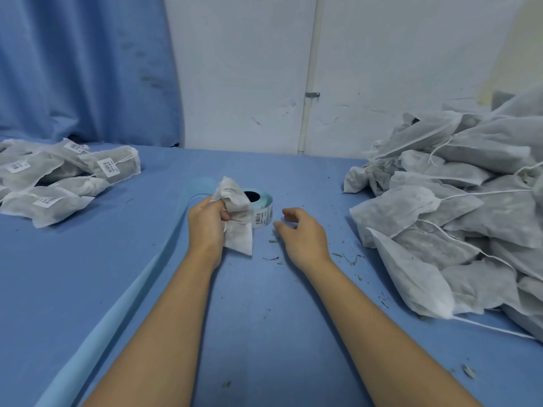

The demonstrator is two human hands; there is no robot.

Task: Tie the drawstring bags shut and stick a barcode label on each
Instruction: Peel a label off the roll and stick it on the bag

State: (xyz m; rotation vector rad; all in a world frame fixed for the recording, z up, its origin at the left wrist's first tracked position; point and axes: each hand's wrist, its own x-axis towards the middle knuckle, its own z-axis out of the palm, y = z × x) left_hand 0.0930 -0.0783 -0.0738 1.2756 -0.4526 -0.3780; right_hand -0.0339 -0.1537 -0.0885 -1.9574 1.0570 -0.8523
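My left hand (207,221) grips a white drawstring bag (238,218) by its gathered neck, holding it upright just in front of the roll of barcode labels (261,207). The bag hides the left part of the roll. One label hangs off the roll's front. My right hand (299,230) hovers to the right of the roll, fingers loosely curved toward it, holding nothing and not touching the roll.
A large heap of unlabelled bags (458,207) with loose strings fills the right side. Labelled bags (58,177) lie at the far left. A pale blue strip of label backing (123,304) trails from the roll toward the lower left. Dry herb crumbs dot the blue tabletop (264,318).
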